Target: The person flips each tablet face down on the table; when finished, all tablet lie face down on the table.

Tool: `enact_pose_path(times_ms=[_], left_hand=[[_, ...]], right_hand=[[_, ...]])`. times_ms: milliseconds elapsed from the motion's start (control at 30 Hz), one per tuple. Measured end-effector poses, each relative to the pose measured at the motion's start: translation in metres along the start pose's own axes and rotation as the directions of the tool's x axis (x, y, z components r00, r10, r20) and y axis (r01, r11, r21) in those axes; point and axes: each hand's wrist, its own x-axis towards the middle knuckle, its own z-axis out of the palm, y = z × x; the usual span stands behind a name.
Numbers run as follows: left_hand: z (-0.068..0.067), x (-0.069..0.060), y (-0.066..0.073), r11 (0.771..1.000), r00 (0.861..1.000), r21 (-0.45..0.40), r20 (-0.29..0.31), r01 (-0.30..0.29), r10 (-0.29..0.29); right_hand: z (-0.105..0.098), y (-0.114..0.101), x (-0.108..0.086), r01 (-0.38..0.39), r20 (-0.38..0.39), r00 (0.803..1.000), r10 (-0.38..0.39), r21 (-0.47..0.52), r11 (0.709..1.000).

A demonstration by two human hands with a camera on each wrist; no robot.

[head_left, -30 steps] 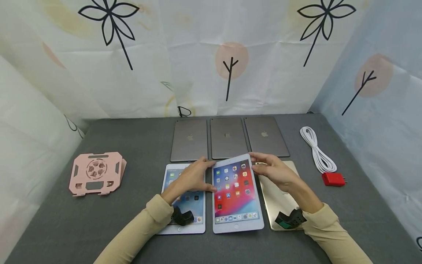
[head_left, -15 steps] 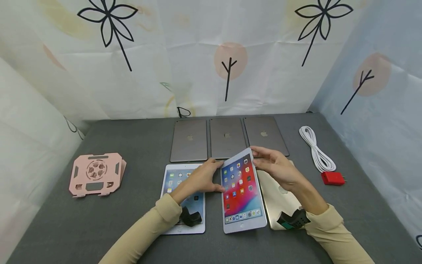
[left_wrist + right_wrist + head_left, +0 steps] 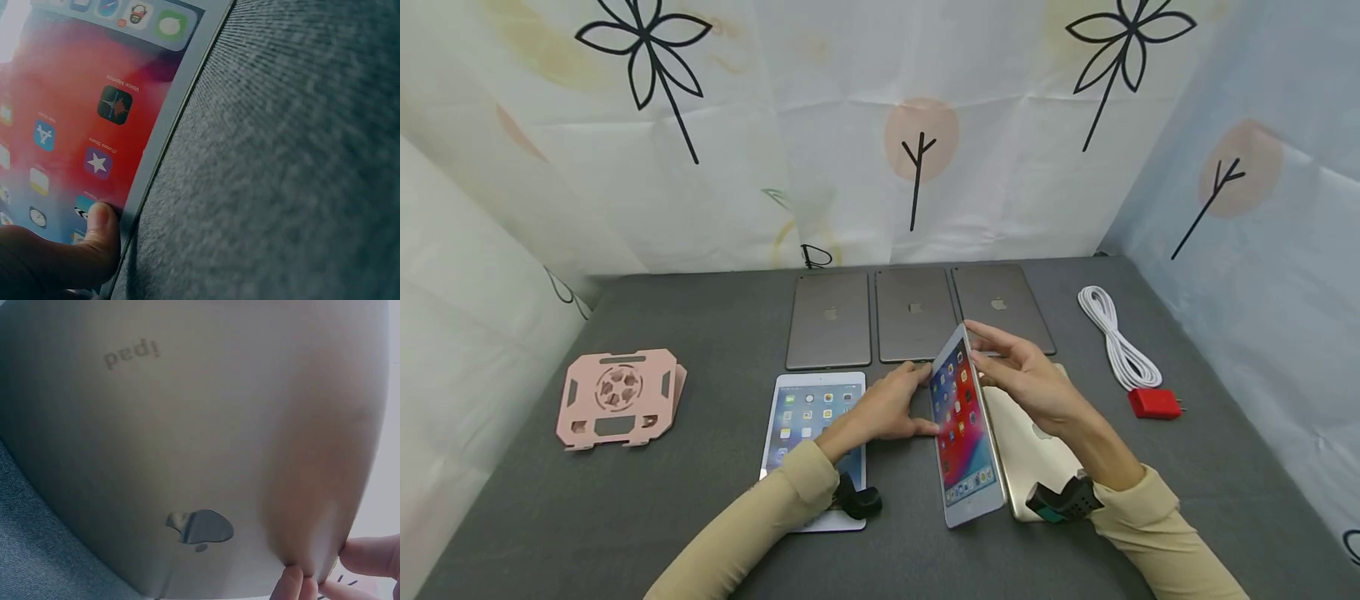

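A white-framed tablet (image 3: 962, 425) with a lit red and blue screen stands tilted, its right edge raised and screen facing left. My left hand (image 3: 891, 406) is at its left edge; in the left wrist view the thumb (image 3: 100, 234) lies over the screen's border and the other fingers are mostly hidden. My right hand (image 3: 1030, 379) pinches the raised edge near the top corner. The right wrist view shows the tablet's plain metallic back (image 3: 206, 444) with its apple logo. A second white tablet (image 3: 812, 417) lies screen up under my left forearm.
A gold tablet (image 3: 1037, 458) lies back up below my right hand. Three grey tablets (image 3: 831, 325) form a row behind. A pink folding stand (image 3: 619, 396) is at left. At right are a coiled white cable (image 3: 1116, 337) and a red charger plug (image 3: 1155, 403).
The tablet in my hands has moved right and turned up from nearly flat to steeply tilted, right edge rising. My left hand has followed it rightward; my right hand has risen slightly.
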Motion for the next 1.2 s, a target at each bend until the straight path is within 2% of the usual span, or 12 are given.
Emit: enact_pose_path(times_ms=[167, 300, 367, 467, 600, 733, 833, 867, 967, 1067, 1200], left_hand=[[0.004, 0.006, 0.002, 1.000, 1.000, 0.007, -0.001, -0.029, 0.029], [0.005, 0.012, 0.001, 0.996, 0.996, 0.021, -0.012, -0.089, 0.090], [0.005, 0.013, 0.000, 0.993, 0.993, -0.016, -0.002, -0.116, 0.116], [-0.001, 0.011, 0.001, 0.984, 0.992, -0.140, 0.043, -0.112, 0.119], [-0.013, 0.005, 0.006, 0.936, 0.990, -0.348, 0.109, -0.050, 0.093], [-0.028, -0.001, 0.015, 0.849, 0.987, -0.529, 0.133, -0.002, 0.086], [-0.038, -0.005, 0.019, 0.786, 0.985, -0.618, 0.149, 0.028, 0.082], [-0.041, -0.006, 0.021, 0.775, 0.985, -0.631, 0.155, 0.037, 0.079], [-0.048, -0.011, 0.023, 0.757, 0.984, -0.651, 0.165, 0.052, 0.074], [-0.053, -0.016, 0.023, 0.760, 0.984, -0.648, 0.164, 0.059, 0.063], [-0.061, -0.021, 0.019, 0.748, 0.987, -0.661, 0.150, 0.058, 0.056]], right_hand=[[0.003, 0.000, -0.001, -0.009, -0.006, 1.000, 0.009, -0.040, 0.999], [0.004, -0.001, 0.000, -0.006, 0.000, 1.000, 0.006, -0.052, 0.999], [0.005, -0.001, 0.000, -0.009, 0.003, 1.000, 0.009, -0.052, 0.999], [0.006, -0.001, 0.000, -0.015, 0.007, 1.000, 0.015, -0.046, 0.999], [0.008, 0.000, 0.001, -0.019, 0.014, 1.000, 0.019, -0.035, 0.999], [0.009, 0.003, 0.002, -0.023, 0.026, 0.999, 0.023, -0.018, 1.000], [0.010, 0.006, 0.004, -0.033, 0.040, 0.999, 0.034, -0.015, 0.999], [0.011, 0.008, 0.005, -0.041, 0.045, 0.998, 0.042, -0.017, 0.999], [0.013, 0.015, 0.008, -0.075, 0.076, 0.994, 0.078, -0.042, 0.996], [0.016, 0.024, 0.012, -0.115, 0.131, 0.983, 0.129, -0.108, 0.987], [0.017, 0.036, 0.015, -0.168, 0.170, 0.965, 0.201, -0.191, 0.967]])
